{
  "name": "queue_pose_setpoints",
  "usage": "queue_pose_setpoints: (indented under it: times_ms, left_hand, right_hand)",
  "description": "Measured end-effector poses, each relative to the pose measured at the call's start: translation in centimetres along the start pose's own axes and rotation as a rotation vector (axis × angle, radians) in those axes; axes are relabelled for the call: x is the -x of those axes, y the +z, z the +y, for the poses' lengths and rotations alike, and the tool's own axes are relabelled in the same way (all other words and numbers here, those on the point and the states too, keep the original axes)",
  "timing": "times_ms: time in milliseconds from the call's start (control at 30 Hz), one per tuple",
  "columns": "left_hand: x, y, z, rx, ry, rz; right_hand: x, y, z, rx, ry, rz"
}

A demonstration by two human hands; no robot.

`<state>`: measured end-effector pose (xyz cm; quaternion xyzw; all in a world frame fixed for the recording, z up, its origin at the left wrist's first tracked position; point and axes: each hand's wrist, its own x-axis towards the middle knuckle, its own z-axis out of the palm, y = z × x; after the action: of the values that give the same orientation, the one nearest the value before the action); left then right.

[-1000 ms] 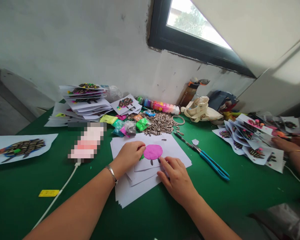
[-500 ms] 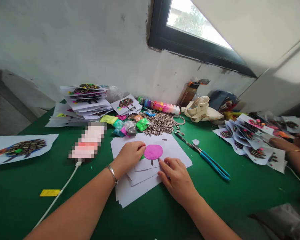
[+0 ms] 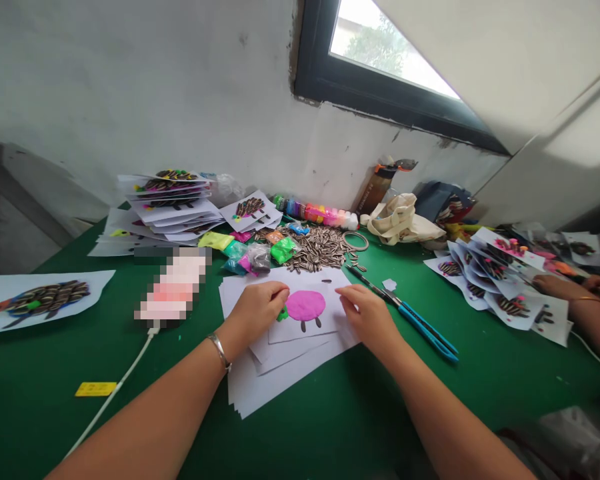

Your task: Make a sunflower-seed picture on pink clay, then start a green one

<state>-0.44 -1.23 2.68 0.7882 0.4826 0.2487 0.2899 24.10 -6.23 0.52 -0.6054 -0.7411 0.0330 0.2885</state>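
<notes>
A flat pink clay oval lies on white paper, with a green clay piece at its left and two dark seeds below it like legs. My left hand is closed at the oval's upper left, thumb and finger pressed together; what they pinch, if anything, is too small to make out. To the right of the oval, my right hand hovers over the paper's edge, fingers curled with the tips apart. One loose seed rests above the oval.
Behind the paper are a seed pile and bagged clay. Blue-handled tweezers lie right. A stack of seed pictures stands back left, a blurred-out item with a cable nearer. Another person's hand is at far right.
My right hand has moved up and right, away from the seed legs under the oval, uncovering the right leg. My left hand has stayed close to the green piece, which shows more now.
</notes>
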Motion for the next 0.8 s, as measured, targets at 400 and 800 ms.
queue_pose_setpoints:
  times_ms: [400, 800]
  left_hand:
    - [0.3, 0.5, 0.2, -0.103, 0.223, 0.043]
    - [0.6, 1.4, 0.6, -0.319, 0.405, -0.249]
  right_hand:
    - [-4.6, 4.0, 2.3, 0.207, -0.078, -0.037]
    - [2.1, -0.3, -1.4, -0.038, 0.002, 0.022]
